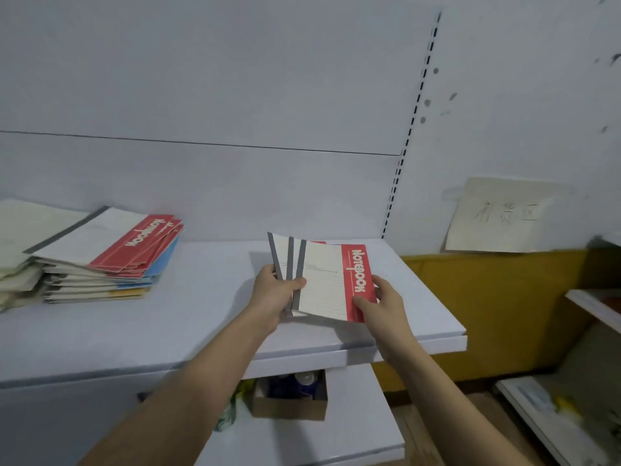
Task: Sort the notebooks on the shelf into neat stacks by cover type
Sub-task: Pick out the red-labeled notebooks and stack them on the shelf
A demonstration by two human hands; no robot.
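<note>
— What is being held, and how?

— Three red-and-white notebooks, fanned so that their grey spines show one behind another, are held just above the shelf, near its right edge. The spine side is gripped by the left hand, with the thumb laid across the front cover and the fingers curled behind. The red band on the other side is pinched by the right hand, thumb on top.

— And the other notebooks?

— An untidy pile is seen towards the shelf's back left corner, well apart from the hands. Red-and-white covers lie on top, slightly fanned; blue and yellow cover edges show lower down. More pale paper is stacked at the far left edge, partly cut off.

— Anything else around?

— A slotted rail runs up the wall behind the shelf's right end. A paper sign with faint writing is fixed to the wall further right. Below the front edge, a cardboard box sits on a lower shelf.
</note>
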